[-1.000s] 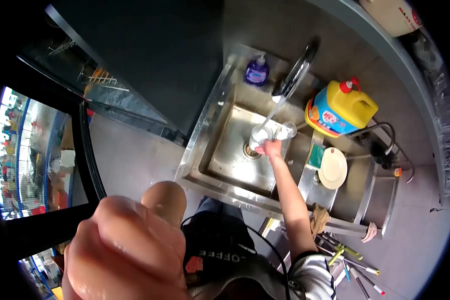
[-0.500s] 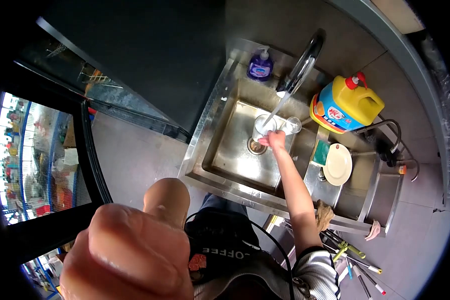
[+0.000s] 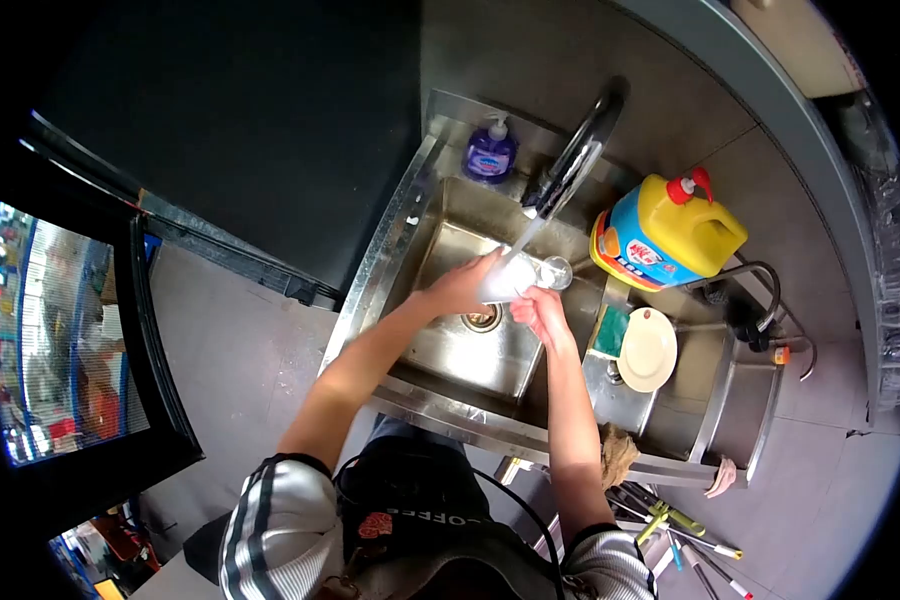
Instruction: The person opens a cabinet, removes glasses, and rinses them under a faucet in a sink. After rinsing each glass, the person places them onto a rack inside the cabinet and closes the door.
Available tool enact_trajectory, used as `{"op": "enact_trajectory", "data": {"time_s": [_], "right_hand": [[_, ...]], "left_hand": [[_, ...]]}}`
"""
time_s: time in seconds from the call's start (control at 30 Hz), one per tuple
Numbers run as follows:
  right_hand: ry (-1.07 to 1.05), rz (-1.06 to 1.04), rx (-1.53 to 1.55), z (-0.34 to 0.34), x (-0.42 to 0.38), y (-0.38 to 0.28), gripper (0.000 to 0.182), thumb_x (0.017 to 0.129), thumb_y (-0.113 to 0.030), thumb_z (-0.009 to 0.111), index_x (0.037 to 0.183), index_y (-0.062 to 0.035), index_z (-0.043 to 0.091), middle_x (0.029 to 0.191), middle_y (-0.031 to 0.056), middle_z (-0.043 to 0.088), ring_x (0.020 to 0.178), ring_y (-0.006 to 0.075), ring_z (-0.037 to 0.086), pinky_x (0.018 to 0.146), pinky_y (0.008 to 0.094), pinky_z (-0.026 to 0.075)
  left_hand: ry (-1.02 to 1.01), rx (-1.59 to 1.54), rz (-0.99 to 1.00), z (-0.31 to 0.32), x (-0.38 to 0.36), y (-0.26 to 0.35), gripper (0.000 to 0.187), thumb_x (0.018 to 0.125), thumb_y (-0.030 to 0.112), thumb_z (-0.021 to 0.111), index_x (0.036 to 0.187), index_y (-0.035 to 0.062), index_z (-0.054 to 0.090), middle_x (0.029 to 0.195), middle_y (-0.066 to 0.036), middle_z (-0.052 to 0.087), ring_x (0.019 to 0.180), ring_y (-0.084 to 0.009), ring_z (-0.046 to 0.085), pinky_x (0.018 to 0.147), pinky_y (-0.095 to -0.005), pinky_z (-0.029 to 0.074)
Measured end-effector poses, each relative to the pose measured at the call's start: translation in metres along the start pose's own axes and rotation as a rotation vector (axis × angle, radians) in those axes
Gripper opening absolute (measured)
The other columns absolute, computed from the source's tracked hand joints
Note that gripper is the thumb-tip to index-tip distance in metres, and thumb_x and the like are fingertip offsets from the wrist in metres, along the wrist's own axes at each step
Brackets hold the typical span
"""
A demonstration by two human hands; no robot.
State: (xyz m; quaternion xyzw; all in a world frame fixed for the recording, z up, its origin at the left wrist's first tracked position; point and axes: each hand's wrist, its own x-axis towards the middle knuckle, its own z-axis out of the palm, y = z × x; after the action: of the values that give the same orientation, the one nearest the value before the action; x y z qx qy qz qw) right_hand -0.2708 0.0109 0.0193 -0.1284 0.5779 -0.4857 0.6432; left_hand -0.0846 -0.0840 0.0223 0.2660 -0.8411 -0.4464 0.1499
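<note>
Running water from the tap [image 3: 575,165] falls onto a clear glass [image 3: 510,279] inside the large steel sink basin [image 3: 450,345]. My left hand [image 3: 462,284] grips the glass from its left side. On the opposite side, the fingers of my right hand [image 3: 544,315] are closed against the lower part of the glass. Spray and glare blur the glass's outline. Just right of it, near my right fingertips, stands a second clear glass [image 3: 555,272]. The drain [image 3: 482,318] lies below my left hand, partly covered.
A purple soap bottle [image 3: 490,148] and a big yellow detergent jug [image 3: 668,232] stand behind the basin. To the right are a green sponge [image 3: 610,332], a cream plate [image 3: 648,350] and a brown rag [image 3: 618,456] on the front edge. Several mop handles [image 3: 685,530] lie below.
My left hand has gone from close before the camera down into the sink and onto the glass. My right hand stays on the glass while water keeps running. The view has shifted slightly.
</note>
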Motion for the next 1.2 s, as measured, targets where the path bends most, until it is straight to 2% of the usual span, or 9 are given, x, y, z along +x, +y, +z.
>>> {"op": "enact_trajectory", "data": {"time_s": [0.1, 0.27, 0.37, 0.57, 0.7, 0.83, 1.03, 1.1, 1.2], "right_hand": [[-0.003, 0.039, 0.301, -0.019, 0.016, 0.019, 0.020, 0.081, -0.018, 0.046, 0.084, -0.0017, 0.058, 0.060, 0.0071, 0.057, 0.049, 0.0148, 0.056, 0.042, 0.0253, 0.047], [0.055, 0.040, 0.652, -0.006, 0.028, 0.041, 0.074, 0.075, -0.072, 0.040, 0.110, -0.0085, 0.055, 0.097, 0.0047, 0.058, 0.090, 0.0177, 0.055, 0.091, 0.0364, 0.037], [-0.104, -0.201, 0.411, 0.027, 0.043, 0.045, 0.061, 0.086, -0.057, 0.040, 0.125, -0.0104, 0.043, 0.124, 0.0084, 0.047, 0.111, 0.0248, 0.047, 0.094, 0.0432, 0.037], [-0.032, -0.076, 0.737, 0.077, 0.079, 0.054, 0.041, 0.086, -0.041, 0.048, 0.109, -0.0079, 0.053, 0.104, 0.0093, 0.058, 0.094, 0.0235, 0.056, 0.083, 0.0362, 0.046], [-0.054, -0.062, 0.696, 0.087, 0.100, 0.060, 0.046, 0.082, -0.049, 0.050, 0.102, -0.0080, 0.051, 0.091, 0.0070, 0.059, 0.077, 0.0219, 0.057, 0.073, 0.0365, 0.048], [0.063, -0.040, 1.012, 0.092, 0.086, 0.051, 0.058, 0.076, -0.055, 0.050, 0.108, -0.0066, 0.049, 0.102, 0.0114, 0.055, 0.094, 0.0274, 0.053, 0.087, 0.0401, 0.042], [0.095, -0.164, 1.392, 0.035, 0.080, 0.037, 0.063, 0.074, -0.053, 0.047, 0.114, -0.0042, 0.047, 0.112, 0.0116, 0.051, 0.107, 0.0269, 0.046, 0.097, 0.0428, 0.034], [0.189, -0.228, 1.185, 0.024, 0.084, 0.047, 0.063, 0.073, -0.053, 0.050, 0.112, -0.0043, 0.048, 0.112, 0.0118, 0.051, 0.106, 0.0263, 0.047, 0.096, 0.0421, 0.035], [0.255, -0.194, 1.156, 0.033, 0.062, 0.032, 0.060, 0.073, -0.053, 0.051, 0.110, -0.0052, 0.049, 0.110, 0.0117, 0.053, 0.106, 0.0264, 0.048, 0.093, 0.0402, 0.038]], "left_hand": [[-0.144, -0.055, -0.091, 0.011, 0.026, -0.012, 0.099, 0.055, 0.024, 0.078, 0.136, 0.0090, 0.023, 0.132, -0.017, 0.039, 0.120, -0.0291, 0.041, 0.097, -0.0350, 0.036], [-0.234, 0.036, -0.384, 0.013, 0.054, 0.008, 0.093, 0.057, 0.039, 0.072, 0.133, 0.0131, 0.025, 0.120, -0.022, 0.048, 0.113, -0.0336, 0.047, 0.094, -0.0390, 0.038], [-0.212, 0.343, -0.498, 0.045, 0.060, -0.018, 0.093, 0.058, 0.041, 0.069, 0.133, 0.0124, 0.022, 0.112, -0.026, 0.052, 0.108, -0.0378, 0.051, 0.092, -0.0430, 0.038], [-0.111, -0.057, -0.359, -0.005, -0.001, -0.023, 0.093, 0.070, 0.043, 0.065, 0.141, 0.0108, 0.014, 0.109, -0.013, 0.059, 0.103, -0.0236, 0.057, 0.087, -0.0327, 0.042], [0.433, -0.132, -0.610, -0.005, -0.015, -0.007, 0.049, 0.077, 0.042, 0.061, 0.115, 0.0113, 0.057, 0.099, -0.011, 0.064, 0.089, -0.0199, 0.063, 0.076, -0.0324, 0.048], [0.789, 0.174, -0.303, 0.032, 0.021, -0.020, 0.030, 0.078, 0.036, 0.054, 0.085, 0.0099, 0.067, 0.080, -0.013, 0.065, 0.075, -0.0314, 0.062, 0.068, -0.0415, 0.049], [0.420, -0.551, -0.222, 0.059, 0.080, -0.031, 0.014, 0.077, 0.020, 0.060, 0.080, 0.0086, 0.067, 0.069, -0.012, 0.062, 0.064, -0.0311, 0.060, 0.058, -0.0354, 0.048], [0.715, -0.243, -0.050, 0.089, 0.085, -0.030, 0.015, 0.076, 0.020, 0.061, 0.079, 0.0052, 0.066, 0.072, -0.010, 0.063, 0.061, -0.0247, 0.061, 0.052, -0.0317, 0.047], [0.499, 0.198, 0.029, 0.053, 0.057, 0.025, 0.021, 0.079, 0.023, 0.062, 0.089, 0.0045, 0.064, 0.086, -0.011, 0.065, 0.071, -0.0195, 0.063, 0.063, -0.0295, 0.048]]}}
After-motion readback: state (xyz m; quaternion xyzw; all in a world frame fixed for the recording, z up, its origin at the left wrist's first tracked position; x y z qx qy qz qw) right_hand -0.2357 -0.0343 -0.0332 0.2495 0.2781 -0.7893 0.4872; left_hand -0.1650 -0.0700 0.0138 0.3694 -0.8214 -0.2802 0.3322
